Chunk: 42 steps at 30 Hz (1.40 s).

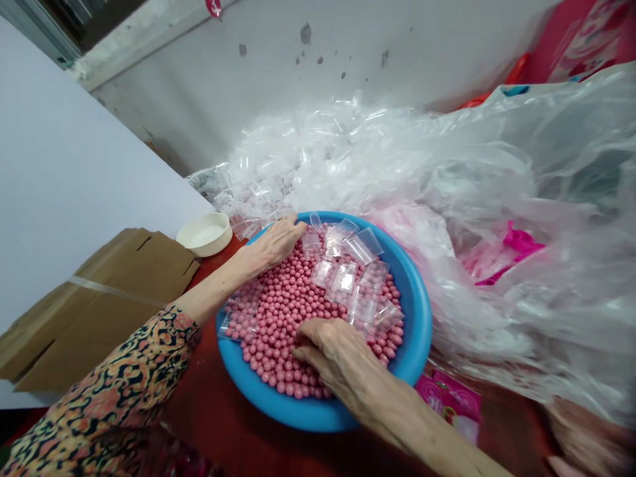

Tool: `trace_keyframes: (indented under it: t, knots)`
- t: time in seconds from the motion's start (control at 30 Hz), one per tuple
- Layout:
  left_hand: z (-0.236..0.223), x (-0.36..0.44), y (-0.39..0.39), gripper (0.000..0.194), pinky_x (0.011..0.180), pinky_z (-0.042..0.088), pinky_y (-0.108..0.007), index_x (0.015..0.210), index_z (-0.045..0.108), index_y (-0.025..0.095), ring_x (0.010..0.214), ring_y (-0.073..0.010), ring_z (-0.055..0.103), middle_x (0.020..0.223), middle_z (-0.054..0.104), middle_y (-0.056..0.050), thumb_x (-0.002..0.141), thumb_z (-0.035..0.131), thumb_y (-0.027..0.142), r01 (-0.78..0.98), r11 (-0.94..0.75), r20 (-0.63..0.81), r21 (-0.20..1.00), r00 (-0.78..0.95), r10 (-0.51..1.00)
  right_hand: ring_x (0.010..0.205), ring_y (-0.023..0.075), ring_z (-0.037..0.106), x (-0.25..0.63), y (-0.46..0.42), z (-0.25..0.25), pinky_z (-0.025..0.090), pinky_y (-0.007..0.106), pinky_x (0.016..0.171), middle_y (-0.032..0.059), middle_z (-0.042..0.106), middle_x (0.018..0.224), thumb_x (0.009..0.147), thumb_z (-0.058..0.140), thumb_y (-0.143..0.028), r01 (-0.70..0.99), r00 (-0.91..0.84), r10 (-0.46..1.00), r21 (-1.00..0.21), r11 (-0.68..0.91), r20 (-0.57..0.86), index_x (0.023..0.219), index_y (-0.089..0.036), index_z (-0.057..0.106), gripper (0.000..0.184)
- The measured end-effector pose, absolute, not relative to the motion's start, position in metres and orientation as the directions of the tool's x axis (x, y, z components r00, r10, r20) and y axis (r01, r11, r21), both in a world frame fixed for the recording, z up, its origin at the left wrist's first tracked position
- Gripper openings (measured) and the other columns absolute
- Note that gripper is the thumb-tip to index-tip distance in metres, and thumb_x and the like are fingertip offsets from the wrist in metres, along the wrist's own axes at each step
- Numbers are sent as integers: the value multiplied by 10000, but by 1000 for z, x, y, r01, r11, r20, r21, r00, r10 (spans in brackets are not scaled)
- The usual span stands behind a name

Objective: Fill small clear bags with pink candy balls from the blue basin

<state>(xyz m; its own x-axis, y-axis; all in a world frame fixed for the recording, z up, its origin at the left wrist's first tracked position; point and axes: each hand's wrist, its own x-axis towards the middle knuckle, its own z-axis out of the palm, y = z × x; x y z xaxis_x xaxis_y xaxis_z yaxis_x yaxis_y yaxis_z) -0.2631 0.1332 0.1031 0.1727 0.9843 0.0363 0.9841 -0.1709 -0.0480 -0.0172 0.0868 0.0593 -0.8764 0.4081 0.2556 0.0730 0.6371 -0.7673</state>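
A blue plastic basin (421,311) stands in front of me, filled with small round pink beads (278,311). At its far left rim, my left hand (281,244) is closed, its fingertips at the edge of a small clear plastic box (311,245). My right hand (330,348) reaches in from the near right side, its fingers curled down among the beads; what lies inside the curl is hidden. Several more clear boxes (342,281) lie on the beads between and beyond my hands. A clear bag-like piece (241,311) rests at the left rim.
A white bowl (205,235) and folded cardboard (114,285) are at the left. Clear plastic pieces (278,159) are heaped behind the basin. Large plastic bags (536,172) fill the right. A pink packet (450,401) lies near right, and another person's blurred hand (591,434) is beyond it.
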Motion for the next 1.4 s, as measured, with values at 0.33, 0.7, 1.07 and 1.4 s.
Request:
trace_keyframes:
  t: [0.33,0.7,1.07,1.4]
  knots:
    - [139,-222,99,349,777,489,-346,1095,568,107,868,-194,606,990,653,-80,766,545,220,846,70,162,529,-181,970,547,114,425,-37,91,55,283,251,518,-26,464,570,825,568,-172,241,-858,505,-789,565,99,595,-170,460,254]
    - [116,-174,23,458,918,482,-324,1223,463,125,1098,-195,568,1229,566,-122,791,604,182,160,49,-4,986,-273,962,781,186,569,-37,106,65,450,325,705,50,632,912,840,585,-357,15,-702,693,-970,241,161,1051,-177,570,278]
    - [108,-167,8,604,827,543,-304,1259,421,228,1076,-199,562,1298,475,-79,712,654,120,57,-12,30,998,-338,941,661,119,520,-48,107,79,403,230,583,0,582,755,687,712,-396,-209,-739,672,-962,-175,38,831,-153,607,301]
    - [101,-161,-7,181,868,527,-331,918,617,167,1005,-186,580,1088,545,-57,738,623,146,242,21,80,970,-401,912,778,248,585,22,111,95,425,364,650,103,644,882,849,421,-211,146,-757,451,-550,822,473,989,-208,575,208]
